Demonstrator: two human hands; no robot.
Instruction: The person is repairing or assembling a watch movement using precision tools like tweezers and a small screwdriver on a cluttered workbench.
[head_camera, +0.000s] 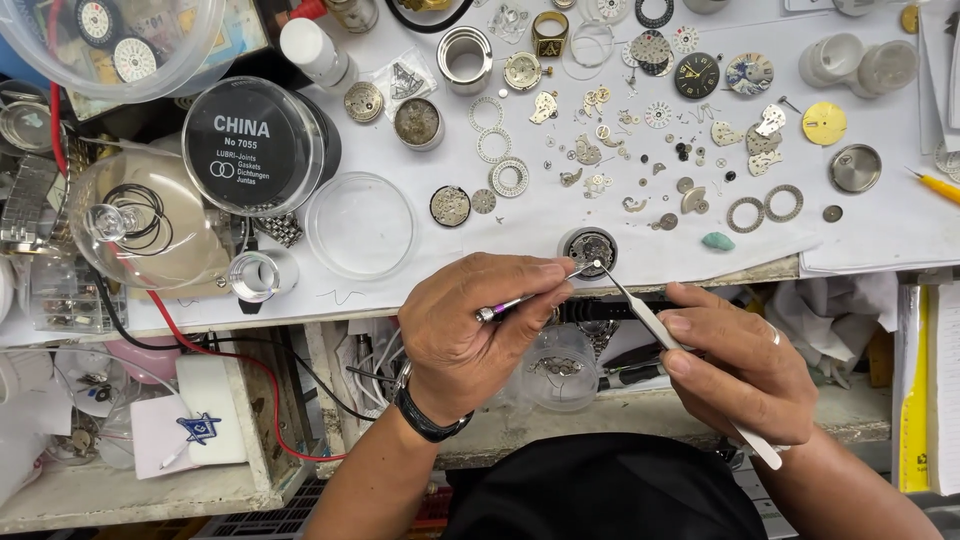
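A round watch movement (590, 248) in a metal case sits at the front edge of the white work sheet (560, 215). My left hand (470, 330) holds a thin screwdriver (520, 301) with a purple band, its tip at the movement. My right hand (745, 365) grips long metal tweezers (650, 320), their points touching the movement's near edge. A ring is on my right hand and a dark wristband on my left wrist.
Several loose watch parts, gears, rings and dials (660, 130) are scattered over the sheet. A clear round dish (360, 225), a black-lidded round box (252, 145), a glass dome (150, 230) and a white bottle (315, 52) stand at the left. A yellow ruler (915, 390) lies at the right.
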